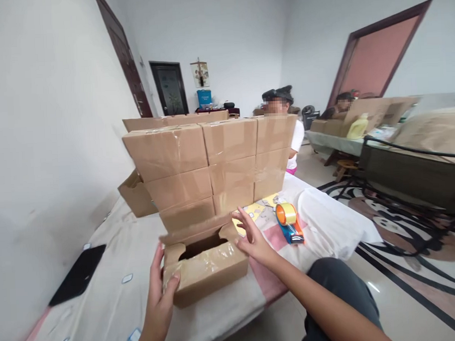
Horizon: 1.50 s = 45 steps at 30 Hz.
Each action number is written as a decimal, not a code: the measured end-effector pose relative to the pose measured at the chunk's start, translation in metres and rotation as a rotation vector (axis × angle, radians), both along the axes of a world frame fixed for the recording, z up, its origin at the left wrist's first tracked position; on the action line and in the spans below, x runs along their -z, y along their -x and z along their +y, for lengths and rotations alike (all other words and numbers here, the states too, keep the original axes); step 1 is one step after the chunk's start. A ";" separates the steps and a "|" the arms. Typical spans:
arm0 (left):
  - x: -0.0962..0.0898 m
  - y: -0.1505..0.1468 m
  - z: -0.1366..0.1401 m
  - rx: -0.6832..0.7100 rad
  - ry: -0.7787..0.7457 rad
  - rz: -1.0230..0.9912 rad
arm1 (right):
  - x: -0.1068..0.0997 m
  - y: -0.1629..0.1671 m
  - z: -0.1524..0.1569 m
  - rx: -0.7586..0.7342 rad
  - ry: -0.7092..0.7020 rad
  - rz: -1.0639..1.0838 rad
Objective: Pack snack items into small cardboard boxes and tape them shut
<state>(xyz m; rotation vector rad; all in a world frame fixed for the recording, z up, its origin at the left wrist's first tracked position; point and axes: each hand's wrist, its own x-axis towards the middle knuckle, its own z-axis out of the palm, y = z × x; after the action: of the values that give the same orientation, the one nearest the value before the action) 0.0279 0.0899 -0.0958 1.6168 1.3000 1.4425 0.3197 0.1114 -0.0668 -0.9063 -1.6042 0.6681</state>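
Left hand: The person's left hand is holding the left end of the box, the thumb pressing its front face.
Right hand: The right hand is hovering at the right end, fingers spreading apart; whether the thumb is touching the corner, one cannot tell.
Open box: The open box is sitting upright near the counter's front edge, its mouth facing up.
End flaps: The right end flap is standing uneven; if it is catching under a long flap, the top may be closing crooked.
Box stack: The stack of closed boxes is rising just behind; a push backward could be shifting it.
Tape dispenser: The orange-and-blue tape dispenser is lying to the right; a careless right forearm could be knocking it.
Counter: The counter is wearing a pale cloth, which is wrinkling; a sliding box could be dragging it.
Black flat object: A black flat object is lying at the left.
Room: Beyond the stack, a co-worker is staying partly hidden; a patterned rug is covering the floor at right, and white walls are surrounding everything.
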 end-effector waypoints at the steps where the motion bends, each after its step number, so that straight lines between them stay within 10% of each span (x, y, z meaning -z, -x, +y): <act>1: 0.001 0.002 0.001 -0.015 -0.004 0.036 | 0.000 -0.002 0.001 0.005 -0.017 0.035; 10: -0.006 0.024 0.011 -0.075 -0.459 0.848 | -0.011 -0.022 -0.013 0.014 -0.207 -0.420; 25: -0.015 0.018 0.007 -0.099 -0.591 0.863 | -0.010 -0.011 -0.019 0.116 -0.179 -0.465; 31: -0.012 0.021 0.008 -0.081 -0.604 0.860 | -0.030 -0.076 -0.008 0.695 -0.229 -0.487; 35: -0.011 0.022 0.010 -0.077 -0.618 0.895 | -0.030 -0.148 0.002 1.060 0.161 -0.182; 39: -0.011 0.020 0.009 -0.062 -0.603 0.897 | -0.014 -0.172 0.008 0.840 0.579 -0.034; 45: -0.012 0.018 0.007 -0.064 -0.608 0.866 | 0.000 -0.133 0.014 0.699 0.641 -0.074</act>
<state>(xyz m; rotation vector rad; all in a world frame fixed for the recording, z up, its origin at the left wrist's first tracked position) 0.0104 0.0966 -0.0839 2.8367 1.4078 1.2701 0.4524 0.1250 -0.0670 -1.8619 -1.0087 0.6443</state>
